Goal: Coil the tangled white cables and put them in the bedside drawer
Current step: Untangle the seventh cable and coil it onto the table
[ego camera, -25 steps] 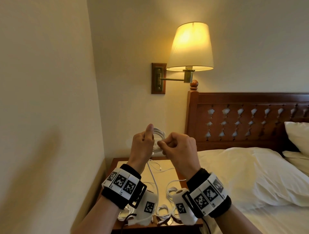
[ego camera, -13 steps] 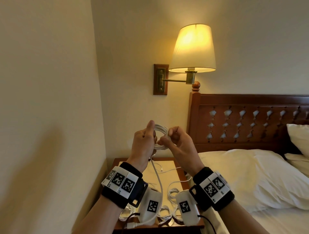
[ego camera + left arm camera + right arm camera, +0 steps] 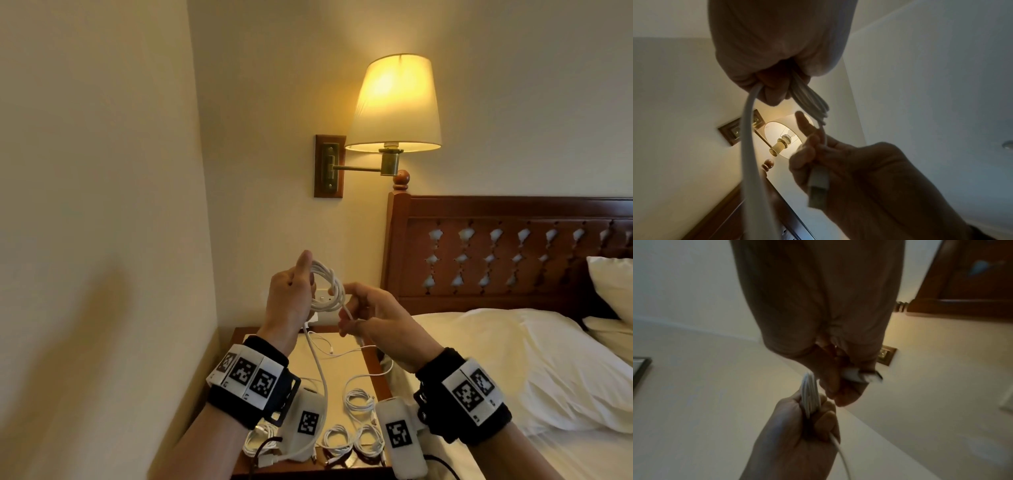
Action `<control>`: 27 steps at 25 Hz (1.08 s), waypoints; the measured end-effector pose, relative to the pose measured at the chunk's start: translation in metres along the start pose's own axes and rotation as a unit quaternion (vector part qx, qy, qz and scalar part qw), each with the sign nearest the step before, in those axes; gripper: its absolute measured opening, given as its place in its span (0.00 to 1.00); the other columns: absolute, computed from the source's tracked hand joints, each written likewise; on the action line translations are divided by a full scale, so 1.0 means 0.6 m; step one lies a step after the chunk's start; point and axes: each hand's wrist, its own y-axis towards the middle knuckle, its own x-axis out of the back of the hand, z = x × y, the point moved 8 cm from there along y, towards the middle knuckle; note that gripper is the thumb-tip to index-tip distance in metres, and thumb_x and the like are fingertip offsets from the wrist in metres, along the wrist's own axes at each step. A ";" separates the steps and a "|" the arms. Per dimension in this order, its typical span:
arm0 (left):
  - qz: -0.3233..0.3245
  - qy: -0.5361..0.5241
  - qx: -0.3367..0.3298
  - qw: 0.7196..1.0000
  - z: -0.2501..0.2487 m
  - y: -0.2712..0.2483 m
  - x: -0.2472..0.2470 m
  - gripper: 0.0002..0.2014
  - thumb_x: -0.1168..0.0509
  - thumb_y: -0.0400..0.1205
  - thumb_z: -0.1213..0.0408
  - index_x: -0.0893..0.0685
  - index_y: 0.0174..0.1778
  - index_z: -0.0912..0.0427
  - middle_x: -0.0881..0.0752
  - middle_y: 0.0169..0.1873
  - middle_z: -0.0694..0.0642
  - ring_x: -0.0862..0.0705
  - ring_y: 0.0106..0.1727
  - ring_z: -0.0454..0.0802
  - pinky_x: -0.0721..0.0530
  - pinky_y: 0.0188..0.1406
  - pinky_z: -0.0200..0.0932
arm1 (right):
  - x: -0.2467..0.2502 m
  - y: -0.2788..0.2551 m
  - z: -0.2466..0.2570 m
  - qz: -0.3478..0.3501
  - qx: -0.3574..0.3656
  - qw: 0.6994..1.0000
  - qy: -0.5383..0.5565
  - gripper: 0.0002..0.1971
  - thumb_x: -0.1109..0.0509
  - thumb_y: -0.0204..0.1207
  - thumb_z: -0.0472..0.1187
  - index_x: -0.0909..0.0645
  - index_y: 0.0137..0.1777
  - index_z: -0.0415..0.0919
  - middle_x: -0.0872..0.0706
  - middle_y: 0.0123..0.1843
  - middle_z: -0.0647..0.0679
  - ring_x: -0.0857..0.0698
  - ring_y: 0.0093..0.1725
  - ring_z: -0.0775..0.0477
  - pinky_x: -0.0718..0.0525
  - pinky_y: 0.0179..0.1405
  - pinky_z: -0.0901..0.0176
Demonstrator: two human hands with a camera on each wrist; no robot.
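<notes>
Left hand [image 3: 291, 294]: fingers curled tight around a white cable coil [image 3: 327, 286], thumb pointing up.
Right hand [image 3: 373, 322]: fingertips pinch the loose end of the same cable, just beside the coil; its plug [image 3: 818, 180] lies in the fingers.
Coil: several round loops, held up in the air above the bedside table [image 3: 346, 349].
Long tail [image 3: 320, 370]: hangs from the left hand down to the table.
Other cables [image 3: 358, 402]: small white bundles lie near the table's front edge, and one thin loose cable farther back.
Drawer: cannot be seen.
Around: a lit wall lamp [image 3: 397, 102], a wooden headboard [image 3: 507, 250], a white pillow [image 3: 513, 359] on the bed.
</notes>
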 end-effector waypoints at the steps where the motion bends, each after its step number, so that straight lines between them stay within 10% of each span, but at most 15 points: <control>1: -0.001 0.012 -0.001 1.000 0.001 -0.003 -0.004 0.23 0.46 0.87 0.44 0.24 0.32 0.56 0.29 0.24 0.51 0.32 0.25 0.44 0.33 0.24 0.39 | -0.003 0.001 -0.004 0.010 -0.008 0.999 0.048 0.17 0.36 0.75 0.22 0.19 0.60 0.36 0.18 0.40 0.42 0.17 0.42 0.46 0.19 0.42 0.57; 7: 0.025 -0.001 -0.015 1.000 0.002 -0.006 -0.031 0.26 0.49 0.87 0.43 0.22 0.33 0.58 0.23 0.24 0.51 0.27 0.24 0.43 0.29 0.27 0.38 | -0.017 0.005 0.015 -0.058 0.012 0.962 0.267 0.17 0.44 0.87 0.45 0.19 0.49 0.34 0.15 0.39 0.45 0.18 0.38 0.52 0.20 0.37 0.61; 18: 0.096 0.098 -0.152 0.979 0.020 0.003 -0.013 0.19 0.43 0.86 0.52 0.19 0.30 0.50 0.31 0.18 0.44 0.34 0.22 0.39 0.35 0.24 0.32 | 0.001 0.009 0.006 -0.093 -0.006 0.877 0.472 0.16 0.44 0.87 0.47 0.23 0.42 0.40 0.35 0.26 0.54 0.32 0.26 0.56 0.36 0.38 0.59; 23: 0.052 0.324 -0.197 0.924 0.087 0.016 0.059 0.14 0.44 0.89 0.59 0.24 0.36 0.46 0.21 0.27 0.43 0.25 0.29 0.42 0.32 0.28 0.32 | 0.094 0.005 0.002 -0.150 0.009 0.849 0.506 0.14 0.45 0.86 0.47 0.23 0.43 0.42 0.31 0.25 0.55 0.29 0.25 0.56 0.32 0.40 0.59; 27: 0.230 0.504 -0.289 0.780 0.074 -0.081 -0.022 0.17 0.49 0.88 0.51 0.29 0.34 0.48 0.24 0.26 0.45 0.23 0.30 0.44 0.30 0.29 0.34 | 0.109 0.008 0.007 -0.215 0.028 0.947 0.237 0.16 0.43 0.87 0.46 0.19 0.41 0.41 0.18 0.32 0.48 0.22 0.35 0.50 0.26 0.47 0.53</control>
